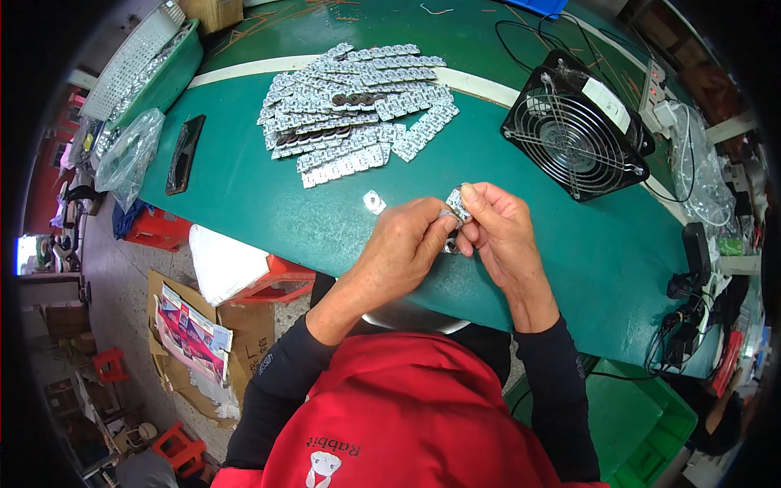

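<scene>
**Both hands pinch a small silvery piece above the green table**

The left hand (411,244) and the right hand (496,228) meet near the middle of the frame, just above the near edge of the green table (244,187). Between them is a small, flat, silvery-white perforated piece (458,203), gripped at its upper end by the right thumb and forefinger. The left hand's fingertips are closed on a part of it lower down, or on a second small bit; which of the two cannot be told. Both grips are clenched in a fine pinch, not a fist.

Judging by its look, the piece is light, thin and fairly stiff, with small edges that could slip or bend, so a hold by the edges near one end seems soundest.

Both forearms, in black sleeves, rise from the lower edge and angle inward, with the wrists slightly bent and the knuckles turned up towards the camera.

In the upper centre of the frame lies a spread heap of similar silvery strips (354,102), well apart from the hands. One loose silvery piece (373,201) rests on the table just to the left of the hands. A black square fan with a wire guard (573,126) stands at upper right, and a dark flat phone (185,153) lies at left.
</scene>
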`<move>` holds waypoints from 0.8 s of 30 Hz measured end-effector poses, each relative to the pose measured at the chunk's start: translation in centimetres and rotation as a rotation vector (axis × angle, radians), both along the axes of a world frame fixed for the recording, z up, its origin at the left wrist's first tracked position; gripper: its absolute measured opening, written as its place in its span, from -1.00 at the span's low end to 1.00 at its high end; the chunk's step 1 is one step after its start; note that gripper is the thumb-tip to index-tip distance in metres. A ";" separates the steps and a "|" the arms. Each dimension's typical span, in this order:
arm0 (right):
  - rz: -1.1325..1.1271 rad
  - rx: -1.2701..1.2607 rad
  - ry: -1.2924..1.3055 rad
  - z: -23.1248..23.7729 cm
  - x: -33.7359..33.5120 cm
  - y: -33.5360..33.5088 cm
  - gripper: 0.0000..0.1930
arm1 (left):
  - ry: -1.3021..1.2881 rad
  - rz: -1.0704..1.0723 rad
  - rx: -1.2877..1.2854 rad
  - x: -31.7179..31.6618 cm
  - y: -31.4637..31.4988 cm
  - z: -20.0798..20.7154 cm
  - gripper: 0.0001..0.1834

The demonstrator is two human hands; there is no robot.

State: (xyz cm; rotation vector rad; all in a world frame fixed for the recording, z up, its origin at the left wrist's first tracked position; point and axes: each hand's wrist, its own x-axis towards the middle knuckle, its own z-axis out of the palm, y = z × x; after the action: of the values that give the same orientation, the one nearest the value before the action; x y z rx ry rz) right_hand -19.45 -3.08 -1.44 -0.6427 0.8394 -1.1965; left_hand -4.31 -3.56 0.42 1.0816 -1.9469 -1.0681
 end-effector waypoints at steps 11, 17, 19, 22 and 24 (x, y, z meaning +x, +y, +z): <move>-0.227 -0.193 0.455 -0.5 0.9 0.2 -0.83 | -0.211 0.123 -0.288 -0.8 0.2 -1.1 -0.93; -0.252 -0.229 0.359 -1.2 0.7 0.2 -0.85 | -0.260 0.170 -0.308 -1.2 0.4 -1.1 -0.94; -0.293 -0.249 0.373 -0.9 1.1 0.2 -0.85 | -0.177 0.147 -0.328 -1.5 0.6 -1.3 -0.95; -0.345 -0.261 0.393 -0.7 1.1 0.4 -0.87 | -0.167 0.146 -0.320 -1.7 0.8 -1.4 -0.96; -0.353 -0.255 0.396 -0.5 1.1 0.5 -0.87 | -0.174 0.138 -0.313 -1.6 0.8 -1.4 -0.95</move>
State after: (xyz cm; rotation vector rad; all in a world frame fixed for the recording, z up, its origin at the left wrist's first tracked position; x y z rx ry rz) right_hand -18.36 -2.63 -1.99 -0.9899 1.1774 -1.5378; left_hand -5.92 -2.77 -0.95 1.1409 -2.0559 -0.5867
